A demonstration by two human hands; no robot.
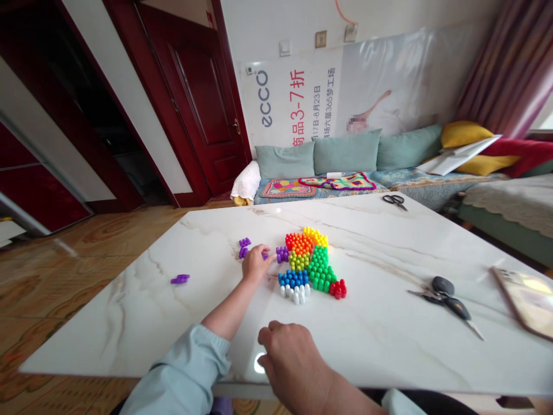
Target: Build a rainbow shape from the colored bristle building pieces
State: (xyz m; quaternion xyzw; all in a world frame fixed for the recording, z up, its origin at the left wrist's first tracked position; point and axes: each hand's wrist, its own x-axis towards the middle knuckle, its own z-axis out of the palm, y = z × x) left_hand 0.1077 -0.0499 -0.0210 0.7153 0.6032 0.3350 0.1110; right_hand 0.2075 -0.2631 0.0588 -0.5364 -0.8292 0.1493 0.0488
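My left hand (256, 264) reaches over the white table, its thumb and fingers closed around a small purple plastic peg (265, 256). Just right of the fingertips stands a purple cluster of pegs (282, 254). It adjoins a block of upright pegs in red-orange (298, 243), yellow (315, 237), olive (299, 261), green (320, 268), blue (294, 279), white (298, 294) and red (338, 289). More purple pegs (244, 247) lie beyond my left hand, and others (180, 279) lie farther left. Near the front edge, my right hand (294, 360) has loosely bent fingers, thumb apart, nothing visible in it.
Dark-handled scissors (449, 300) lie spread on the right, beside a phone (527, 300) at the table's edge. Another pair of black scissors (394, 201) is at the far edge. Past the marble-patterned table (371, 346) stands a sofa with cushions (347, 151).
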